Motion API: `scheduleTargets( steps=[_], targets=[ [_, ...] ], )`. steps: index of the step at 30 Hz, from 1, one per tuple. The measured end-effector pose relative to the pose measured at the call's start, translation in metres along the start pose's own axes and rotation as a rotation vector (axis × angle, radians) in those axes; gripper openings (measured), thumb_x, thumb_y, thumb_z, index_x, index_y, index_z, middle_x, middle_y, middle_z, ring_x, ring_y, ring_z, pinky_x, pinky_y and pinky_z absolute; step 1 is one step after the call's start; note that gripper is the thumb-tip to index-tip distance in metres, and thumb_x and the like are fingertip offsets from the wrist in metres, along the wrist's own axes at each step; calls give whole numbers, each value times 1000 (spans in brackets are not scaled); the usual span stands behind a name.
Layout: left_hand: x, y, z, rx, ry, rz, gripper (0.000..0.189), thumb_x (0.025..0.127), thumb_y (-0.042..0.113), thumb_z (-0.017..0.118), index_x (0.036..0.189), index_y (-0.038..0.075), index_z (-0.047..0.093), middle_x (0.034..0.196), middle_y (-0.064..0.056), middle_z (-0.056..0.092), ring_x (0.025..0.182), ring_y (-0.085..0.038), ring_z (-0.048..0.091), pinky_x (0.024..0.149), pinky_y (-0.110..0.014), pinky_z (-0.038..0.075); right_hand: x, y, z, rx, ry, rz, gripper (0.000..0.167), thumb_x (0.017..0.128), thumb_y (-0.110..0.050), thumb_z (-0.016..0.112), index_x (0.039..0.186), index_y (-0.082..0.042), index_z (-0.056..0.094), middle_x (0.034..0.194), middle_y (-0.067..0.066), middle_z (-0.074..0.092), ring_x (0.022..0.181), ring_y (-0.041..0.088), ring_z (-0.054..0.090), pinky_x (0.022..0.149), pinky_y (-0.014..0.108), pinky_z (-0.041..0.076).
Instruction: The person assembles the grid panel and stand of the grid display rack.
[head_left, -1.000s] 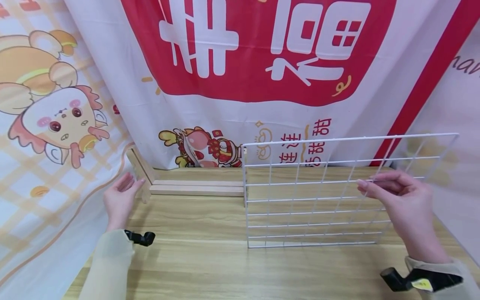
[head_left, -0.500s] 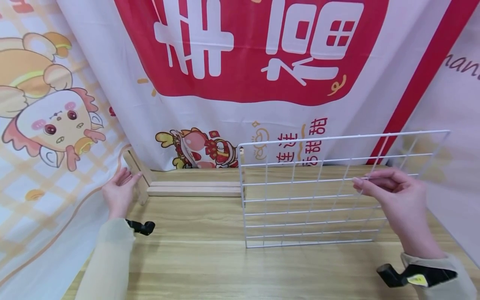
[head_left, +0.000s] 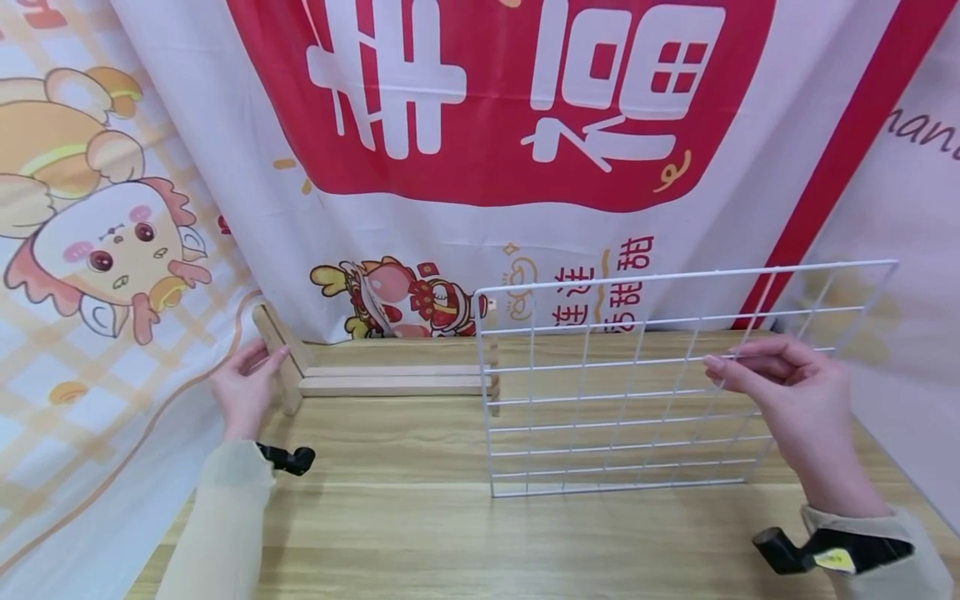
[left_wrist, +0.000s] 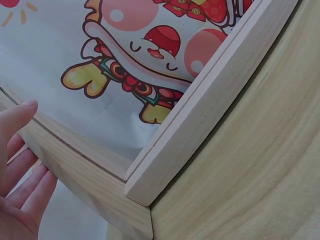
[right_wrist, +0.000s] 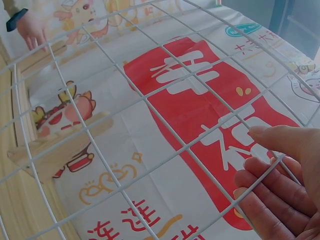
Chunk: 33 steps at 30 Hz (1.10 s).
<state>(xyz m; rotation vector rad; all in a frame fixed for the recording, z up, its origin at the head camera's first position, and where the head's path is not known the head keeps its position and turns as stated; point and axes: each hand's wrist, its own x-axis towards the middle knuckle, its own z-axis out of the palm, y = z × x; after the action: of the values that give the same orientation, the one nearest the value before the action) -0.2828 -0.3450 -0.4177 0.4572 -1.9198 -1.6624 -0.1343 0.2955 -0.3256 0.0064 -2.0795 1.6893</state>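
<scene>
A pale wooden stand point(head_left: 393, 387) has a grooved crossbar and an upright end board at each end. My left hand point(head_left: 243, 396) holds its left end board point(left_wrist: 85, 167), thumb at the grooved front edge and fingers against the outer face, as the left wrist view shows. With my right hand point(head_left: 806, 417) I pinch a wire of a white wire grid panel point(head_left: 584, 365), which stands tilted, its left side overlapping the stand's right end board point(head_left: 494, 404) in the head view. Through the grid in the right wrist view, that end board point(right_wrist: 60, 145) appears behind the wires.
The stand rests on a wood-grain table point(head_left: 390, 533). Behind it hangs a white cloth point(head_left: 442, 229) with red and cartoon prints. A checked cloth point(head_left: 82, 417) hangs at the left, and a pale one point(head_left: 915, 333) at the right.
The left hand has closed in on the end board, and the stand has shifted slightly right with it in the last half second. The grid and right hand stay nearly still.
</scene>
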Motion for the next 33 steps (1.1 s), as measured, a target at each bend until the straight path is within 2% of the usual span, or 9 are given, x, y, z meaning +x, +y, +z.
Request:
scheduleTargets(
  steps=[6, 13, 22, 33],
  targets=[
    [-7, -4, 4, 16, 4, 47, 45, 80, 14, 90, 120, 1, 73, 113, -11, 74, 83, 0, 69, 73, -11, 55, 0, 0, 0, 43, -2, -1, 32, 86, -6, 83, 111, 4, 66, 94, 2, 77, 78, 13, 75, 72, 21, 58],
    [-11, -3, 9, 146, 21, 144, 36, 87, 16, 84, 117, -1, 74, 111, -15, 74, 78, 7, 66, 71, -11, 55, 1, 1, 0, 48, -2, 9, 32, 86, -7, 83, 112, 3, 67, 95, 2, 77, 78, 13, 75, 72, 20, 58],
    [-19, -1, 11, 212, 13, 193, 33, 87, 20, 84, 111, 0, 76, 106, -12, 75, 74, 6, 66, 66, -9, 53, 1, 1, 0, 17, -4, 22, 34, 86, -9, 83, 113, 3, 66, 95, 0, 77, 78, 12, 75, 73, 19, 58],
    [-35, 0, 19, 196, -28, 204, 31, 87, 20, 84, 110, 1, 76, 107, -11, 75, 76, 1, 68, 67, -13, 56, 2, 1, 1, 27, -7, 8, 34, 86, -7, 83, 113, 5, 66, 95, 0, 77, 78, 12, 75, 73, 20, 58]
  ],
)
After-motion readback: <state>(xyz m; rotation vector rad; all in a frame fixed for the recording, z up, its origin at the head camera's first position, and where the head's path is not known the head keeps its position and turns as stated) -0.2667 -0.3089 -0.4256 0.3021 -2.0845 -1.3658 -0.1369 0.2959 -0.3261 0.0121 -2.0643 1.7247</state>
